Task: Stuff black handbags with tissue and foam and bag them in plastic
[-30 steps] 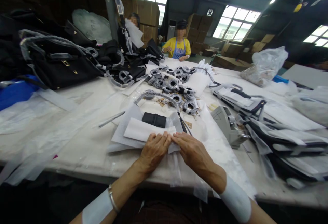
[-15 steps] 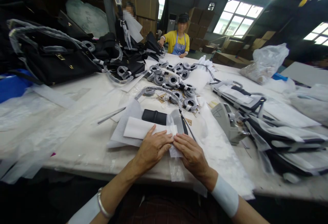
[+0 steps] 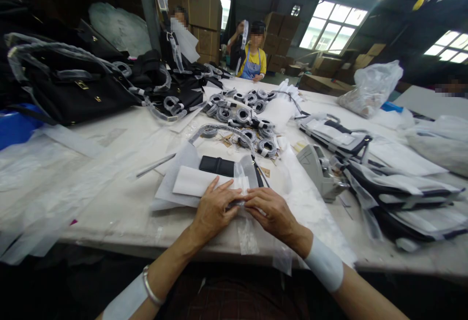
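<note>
My left hand (image 3: 214, 209) and my right hand (image 3: 270, 210) meet at the table's near edge, fingertips pinched together on a strip of clear film (image 3: 239, 203) at the front of a white paper-wrapped piece (image 3: 197, 182). A loose clear strip (image 3: 246, 234) hangs down below my hands. Just behind the white paper lies a small black leather piece (image 3: 217, 165). Both wrists wear white sleeves, and a metal bangle sits on the left one.
Coiled wrapped straps (image 3: 243, 115) lie in a cluster mid-table. Black handbags (image 3: 73, 88) with wrapped handles stand at the back left. A grey tape dispenser (image 3: 318, 169) and stacked wrapped pieces (image 3: 402, 198) are on the right. A plastic bag (image 3: 369, 88) sits far right. A person in yellow (image 3: 252, 59) works at the far end.
My hands have drawn slightly back toward me and pinched closer on the clear film. The person in yellow has raised an arm holding a strap.
</note>
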`<act>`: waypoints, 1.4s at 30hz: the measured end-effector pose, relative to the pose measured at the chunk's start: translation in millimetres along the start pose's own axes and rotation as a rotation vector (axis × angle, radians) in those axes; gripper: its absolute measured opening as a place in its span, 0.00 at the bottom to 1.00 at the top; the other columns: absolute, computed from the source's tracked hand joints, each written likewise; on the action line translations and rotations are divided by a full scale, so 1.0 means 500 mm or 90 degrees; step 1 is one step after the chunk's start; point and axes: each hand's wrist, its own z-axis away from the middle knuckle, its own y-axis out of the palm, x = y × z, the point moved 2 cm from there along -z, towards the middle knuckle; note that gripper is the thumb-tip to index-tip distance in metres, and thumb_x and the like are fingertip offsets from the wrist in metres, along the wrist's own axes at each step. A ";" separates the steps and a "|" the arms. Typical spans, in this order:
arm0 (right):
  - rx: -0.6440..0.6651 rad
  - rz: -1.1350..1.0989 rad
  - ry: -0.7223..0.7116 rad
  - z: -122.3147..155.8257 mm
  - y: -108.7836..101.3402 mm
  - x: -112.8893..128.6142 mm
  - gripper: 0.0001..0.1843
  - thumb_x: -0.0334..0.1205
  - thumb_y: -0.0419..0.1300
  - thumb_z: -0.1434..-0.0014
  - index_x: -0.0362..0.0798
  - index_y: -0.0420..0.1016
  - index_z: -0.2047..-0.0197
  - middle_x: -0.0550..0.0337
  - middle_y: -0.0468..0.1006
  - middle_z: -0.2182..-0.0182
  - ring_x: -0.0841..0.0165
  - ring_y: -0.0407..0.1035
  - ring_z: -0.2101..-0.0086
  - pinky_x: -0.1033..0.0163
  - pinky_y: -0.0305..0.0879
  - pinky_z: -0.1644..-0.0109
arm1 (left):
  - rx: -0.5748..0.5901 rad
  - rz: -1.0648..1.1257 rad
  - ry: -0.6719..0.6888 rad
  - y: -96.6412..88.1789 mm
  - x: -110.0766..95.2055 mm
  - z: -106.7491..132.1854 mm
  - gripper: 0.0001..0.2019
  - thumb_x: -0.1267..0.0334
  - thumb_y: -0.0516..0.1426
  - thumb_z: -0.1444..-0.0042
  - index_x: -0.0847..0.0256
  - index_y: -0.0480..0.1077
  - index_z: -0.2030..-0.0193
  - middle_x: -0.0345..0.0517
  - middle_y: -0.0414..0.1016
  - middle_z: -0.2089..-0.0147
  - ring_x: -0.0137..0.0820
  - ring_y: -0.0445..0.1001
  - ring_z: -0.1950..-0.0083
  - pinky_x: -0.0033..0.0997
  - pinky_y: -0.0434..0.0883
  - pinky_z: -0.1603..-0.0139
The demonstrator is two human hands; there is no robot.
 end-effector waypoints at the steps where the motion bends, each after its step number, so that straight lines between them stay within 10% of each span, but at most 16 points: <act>1: -0.003 0.033 0.005 -0.005 0.009 0.000 0.06 0.34 0.57 0.34 0.48 0.75 0.62 0.55 0.81 0.62 0.64 0.74 0.57 0.56 0.70 0.51 | 0.000 -0.010 0.004 0.002 0.000 -0.001 0.17 0.70 0.61 0.44 0.52 0.72 0.48 0.42 0.79 0.46 0.41 0.71 0.37 0.58 0.53 0.30; 12: -0.114 0.057 -0.018 0.025 0.020 -0.002 0.05 0.32 0.60 0.36 0.49 0.72 0.57 0.54 0.79 0.59 0.61 0.72 0.53 0.53 0.69 0.48 | -0.053 -0.153 0.090 0.033 0.004 -0.001 0.08 0.69 0.55 0.37 0.57 0.72 0.53 0.43 0.80 0.49 0.33 0.76 0.44 0.41 0.68 0.41; 18: 0.133 0.006 -0.049 0.100 -0.030 0.047 0.10 0.31 0.56 0.34 0.47 0.72 0.50 0.54 0.81 0.59 0.64 0.74 0.54 0.59 0.73 0.50 | -0.033 -0.157 0.083 0.030 0.000 -0.003 0.09 0.70 0.55 0.37 0.57 0.72 0.53 0.44 0.80 0.48 0.33 0.75 0.43 0.40 0.67 0.41; 25: 0.311 0.077 0.012 0.070 0.009 0.096 0.17 0.25 0.56 0.41 0.46 0.70 0.49 0.48 0.79 0.55 0.61 0.74 0.56 0.60 0.73 0.54 | -0.023 -0.158 0.085 0.026 -0.004 -0.005 0.08 0.70 0.55 0.37 0.57 0.71 0.53 0.44 0.79 0.48 0.35 0.75 0.43 0.42 0.66 0.42; 35: 0.400 0.149 0.216 0.039 0.028 0.136 0.25 0.38 0.68 0.46 0.45 0.67 0.47 0.51 0.76 0.57 0.55 0.73 0.61 0.53 0.74 0.64 | -0.006 -0.164 0.080 0.032 0.001 -0.001 0.09 0.70 0.56 0.38 0.57 0.71 0.52 0.44 0.79 0.47 0.35 0.73 0.42 0.42 0.64 0.41; 42: 0.324 0.196 0.141 0.047 0.051 0.131 0.22 0.32 0.70 0.51 0.47 0.69 0.53 0.51 0.76 0.57 0.55 0.69 0.60 0.53 0.73 0.61 | -0.014 -0.160 0.082 0.030 -0.002 -0.002 0.09 0.70 0.55 0.38 0.57 0.71 0.53 0.44 0.79 0.47 0.35 0.74 0.42 0.42 0.65 0.41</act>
